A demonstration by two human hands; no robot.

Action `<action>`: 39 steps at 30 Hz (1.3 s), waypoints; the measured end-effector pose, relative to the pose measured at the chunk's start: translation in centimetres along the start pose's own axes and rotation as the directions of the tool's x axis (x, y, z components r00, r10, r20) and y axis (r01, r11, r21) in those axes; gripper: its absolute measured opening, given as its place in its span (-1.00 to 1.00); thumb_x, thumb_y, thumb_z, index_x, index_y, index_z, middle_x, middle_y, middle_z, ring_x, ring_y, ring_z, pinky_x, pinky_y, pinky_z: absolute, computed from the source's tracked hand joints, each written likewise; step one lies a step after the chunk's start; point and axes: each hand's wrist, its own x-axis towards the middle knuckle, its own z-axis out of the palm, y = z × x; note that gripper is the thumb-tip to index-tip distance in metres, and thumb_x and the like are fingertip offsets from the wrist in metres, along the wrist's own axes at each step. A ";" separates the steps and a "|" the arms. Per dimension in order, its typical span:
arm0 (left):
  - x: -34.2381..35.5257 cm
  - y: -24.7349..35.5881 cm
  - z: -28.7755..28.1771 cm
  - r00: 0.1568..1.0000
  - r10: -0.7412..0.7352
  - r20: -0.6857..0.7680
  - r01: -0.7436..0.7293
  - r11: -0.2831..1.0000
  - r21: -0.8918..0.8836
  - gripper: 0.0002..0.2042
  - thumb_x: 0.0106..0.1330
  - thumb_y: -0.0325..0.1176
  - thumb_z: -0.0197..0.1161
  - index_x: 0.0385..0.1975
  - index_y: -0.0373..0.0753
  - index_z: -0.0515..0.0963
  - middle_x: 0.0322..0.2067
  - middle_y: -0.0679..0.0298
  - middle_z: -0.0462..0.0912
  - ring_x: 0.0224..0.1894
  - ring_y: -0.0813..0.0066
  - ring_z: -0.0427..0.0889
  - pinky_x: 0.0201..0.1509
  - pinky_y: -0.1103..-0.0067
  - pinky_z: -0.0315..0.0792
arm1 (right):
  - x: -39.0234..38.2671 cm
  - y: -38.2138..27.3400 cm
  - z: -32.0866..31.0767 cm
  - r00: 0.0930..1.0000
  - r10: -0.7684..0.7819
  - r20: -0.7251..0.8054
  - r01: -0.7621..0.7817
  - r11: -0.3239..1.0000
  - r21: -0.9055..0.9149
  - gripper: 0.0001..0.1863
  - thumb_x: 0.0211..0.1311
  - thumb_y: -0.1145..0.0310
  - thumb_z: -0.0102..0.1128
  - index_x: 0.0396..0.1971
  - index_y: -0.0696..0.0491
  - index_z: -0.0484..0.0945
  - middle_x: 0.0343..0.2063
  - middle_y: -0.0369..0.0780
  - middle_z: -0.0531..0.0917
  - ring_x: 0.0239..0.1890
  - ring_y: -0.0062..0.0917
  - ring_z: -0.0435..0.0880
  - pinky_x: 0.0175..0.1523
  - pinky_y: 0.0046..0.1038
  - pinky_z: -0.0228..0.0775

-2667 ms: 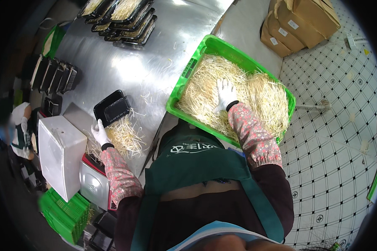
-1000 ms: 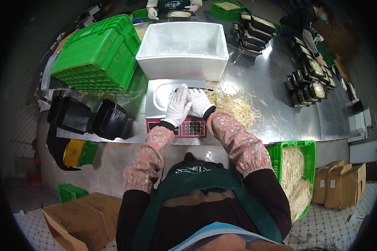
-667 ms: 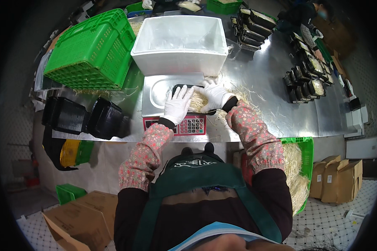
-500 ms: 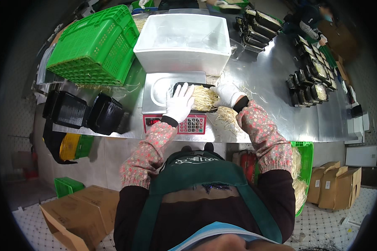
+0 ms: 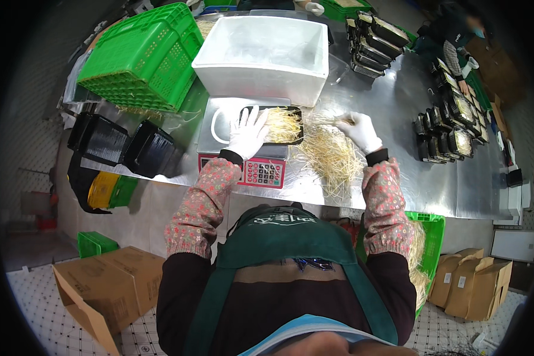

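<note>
Left hand [image 5: 247, 133] was splayed over the tray [image 5: 301, 127] on the scale [image 5: 210, 143], steadying it I guess; right hand [image 5: 361, 133] pinched sprouts [image 5: 343, 120] by the pile [image 5: 333, 163].

Right of the right hand [image 5: 360, 132], bare steel counter [image 5: 397, 107] lies open as far as the filled black trays [image 5: 438, 118]. Beyond the scale [image 5: 261, 172], a white foam box [image 5: 258, 80] blocks the way forward; a green crate [image 5: 139, 65] stands to its left.

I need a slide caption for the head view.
Left hand touching a black tray of sprouts on a scale, right hand near loose sprouts.
</note>
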 end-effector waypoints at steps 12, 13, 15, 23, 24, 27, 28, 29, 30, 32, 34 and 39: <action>1.3 -9.1 -9.8 0.912 -0.410 -0.031 0.278 0.671 -0.688 -0.46 0.44 -0.21 -0.01 0.35 -0.32 0.18 0.34 0.02 0.23 0.40 0.20 0.19 0.44 0.46 0.06 | -1.7 4.9 2.7 0.993 -0.118 -0.028 0.116 0.992 -0.041 -0.04 -0.07 -0.04 0.49 0.28 0.15 0.27 0.19 0.09 0.41 0.26 -0.13 0.38 0.30 -0.29 0.27; 1.2 -9.6 -8.0 0.933 -0.358 -0.050 0.231 0.696 -0.680 -0.46 0.45 -0.23 -0.01 0.35 -0.34 0.16 0.37 0.02 0.19 0.42 0.26 0.15 0.45 0.48 0.01 | -1.0 0.3 2.6 0.996 -0.076 0.054 0.076 0.997 -0.001 -0.03 -0.08 0.04 0.52 0.29 0.18 0.25 0.22 0.08 0.38 0.29 -0.16 0.36 0.32 -0.30 0.25; 2.6 -5.8 -6.0 0.985 -0.171 -0.035 0.120 0.806 -0.579 -0.43 0.43 -0.20 0.02 0.34 -0.37 0.15 0.36 -0.02 0.17 0.42 0.17 0.13 0.45 0.44 0.02 | 0.3 -3.5 4.7 0.960 -0.269 0.079 0.276 0.957 -0.094 -0.03 -0.10 0.10 0.52 0.30 0.16 0.23 0.18 0.08 0.41 0.26 -0.16 0.40 0.30 -0.32 0.28; 1.7 3.0 -1.2 0.968 0.232 0.097 -0.229 0.973 -0.034 -0.43 0.34 -0.24 -0.01 0.33 -0.34 0.18 0.34 0.02 0.21 0.36 0.09 0.21 0.36 0.18 0.12 | 3.4 -4.6 7.2 0.927 -0.220 0.305 0.332 0.858 -0.391 -0.76 0.03 0.25 0.29 -0.35 0.09 0.66 -0.42 -0.03 0.66 -0.26 -0.15 0.66 -0.09 -0.24 0.49; 1.6 2.9 -0.6 0.972 0.224 0.073 -0.220 0.974 -0.060 -0.43 0.35 -0.24 -0.02 0.33 -0.33 0.18 0.36 0.03 0.19 0.37 0.06 0.19 0.37 0.17 0.11 | 3.6 -3.6 8.3 0.933 -0.232 0.274 0.331 0.851 -0.408 -0.79 0.06 0.25 0.25 -0.41 0.08 0.66 -0.44 -0.05 0.67 -0.30 -0.15 0.66 -0.12 -0.23 0.50; 1.4 2.5 -0.7 0.963 0.208 0.173 -0.213 0.977 0.007 -0.42 0.36 -0.20 -0.02 0.36 -0.30 0.15 0.38 0.04 0.13 0.40 0.08 0.13 0.38 0.14 0.08 | 2.7 -6.5 4.9 0.954 -0.162 0.253 0.250 0.896 -0.367 -0.83 0.10 0.27 0.22 -0.47 0.07 0.63 -0.46 -0.06 0.67 -0.33 -0.17 0.67 -0.18 -0.22 0.50; 1.4 2.5 -0.7 0.969 0.197 0.149 -0.194 0.980 -0.038 -0.42 0.38 -0.15 -0.04 0.36 -0.27 0.16 0.38 0.05 0.14 0.40 0.09 0.14 0.38 0.12 0.06 | 2.3 -7.5 3.6 0.959 -0.132 0.252 0.218 0.910 -0.351 -0.83 0.10 0.27 0.22 -0.47 0.06 0.63 -0.46 -0.07 0.67 -0.33 -0.17 0.67 -0.19 -0.22 0.50; 1.4 2.5 -0.6 0.974 0.190 0.125 -0.180 0.980 -0.084 -0.43 0.40 -0.10 -0.06 0.36 -0.23 0.17 0.38 0.06 0.15 0.40 0.10 0.14 0.38 0.10 0.04 | 2.4 -5.9 3.1 0.968 -0.139 0.210 0.197 0.938 -0.284 -0.84 0.10 0.28 0.22 -0.47 0.05 0.63 -0.47 -0.07 0.66 -0.34 -0.18 0.66 -0.19 -0.24 0.49; 1.5 2.4 -0.4 0.978 0.179 0.103 -0.165 0.978 -0.130 -0.43 0.42 -0.05 -0.08 0.36 -0.20 0.19 0.37 0.07 0.17 0.40 0.10 0.14 0.38 0.08 0.02 | 2.4 -4.2 2.3 0.968 -0.196 0.155 0.238 0.908 -0.344 -0.82 0.11 0.25 0.24 -0.50 0.05 0.63 -0.46 -0.08 0.67 -0.35 -0.19 0.66 -0.24 -0.27 0.48; 1.8 2.1 -0.5 0.976 0.179 0.124 -0.149 0.964 -0.218 -0.39 0.41 -0.02 -0.04 0.37 -0.21 0.14 0.37 0.05 0.16 0.41 0.07 0.10 0.41 0.09 -0.04 | 2.0 0.0 1.2 0.976 -0.212 0.045 0.217 0.940 -0.263 -0.80 0.10 0.23 0.28 -0.52 0.05 0.63 -0.50 -0.09 0.65 -0.41 -0.25 0.65 -0.30 -0.30 0.45; 1.6 1.8 -2.5 0.968 0.172 0.185 -0.115 0.953 -0.282 -0.36 0.40 -0.10 0.02 0.40 -0.27 0.06 0.39 0.03 0.10 0.43 0.04 0.06 0.42 0.10 -0.04 | 0.6 1.0 0.0 0.991 -0.133 -0.019 0.133 0.991 0.010 -0.79 0.08 0.22 0.34 -0.54 0.05 0.63 -0.59 -0.12 0.61 -0.53 -0.29 0.59 -0.36 -0.31 0.40; 1.5 -1.6 -3.3 0.996 -0.051 -0.077 -0.011 0.762 -0.647 -0.51 0.33 -0.42 0.17 0.27 -0.28 0.30 0.19 -0.06 0.41 0.28 0.02 0.34 0.34 0.34 0.19 | -1.8 7.6 -0.1 0.972 0.129 0.196 -0.011 0.861 -0.508 -0.76 0.17 0.22 0.27 -0.33 0.09 0.70 -0.44 -0.10 0.70 -0.44 -0.31 0.68 -0.24 -0.33 0.50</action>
